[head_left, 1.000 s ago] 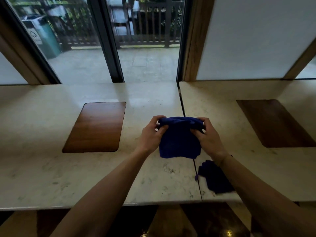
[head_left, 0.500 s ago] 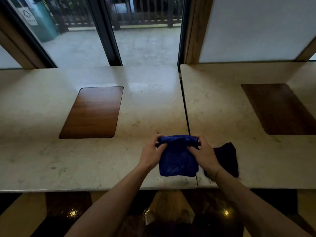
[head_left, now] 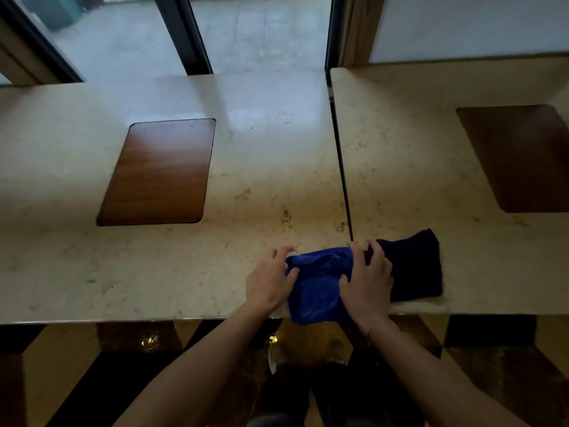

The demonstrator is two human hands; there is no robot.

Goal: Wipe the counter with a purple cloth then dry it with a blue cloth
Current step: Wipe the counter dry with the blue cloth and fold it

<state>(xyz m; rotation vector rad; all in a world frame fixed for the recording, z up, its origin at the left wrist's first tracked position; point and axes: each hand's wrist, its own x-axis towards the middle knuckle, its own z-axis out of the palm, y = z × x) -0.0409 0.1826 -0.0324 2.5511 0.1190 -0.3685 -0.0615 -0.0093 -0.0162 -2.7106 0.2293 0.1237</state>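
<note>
The blue cloth (head_left: 317, 291) lies bunched on the beige marble counter (head_left: 234, 192), at its front edge beside the seam, with its near end just over the edge. My left hand (head_left: 271, 282) rests at the cloth's left side, fingers spread and thumb on the fabric. On the cloth's right half, my right hand (head_left: 366, 288) lies flat, fingers spread and pressing down. Just right of that hand, a dark purple cloth (head_left: 415, 266) lies flat on the right slab, its left part hidden under my fingers.
Two dark wooden insets are set into the counter, one left (head_left: 157, 174) and one far right (head_left: 520, 158). A dark seam (head_left: 340, 155) splits the two slabs. Behind the counter are a window frame (head_left: 184, 35) and a white wall panel (head_left: 468, 23). Below the front edge is a glossy floor.
Both hands have brought the blue cloth down from the air onto the counter's front edge. Their pinch on its top edge has loosened into spread fingers. The view has tilted down.
</note>
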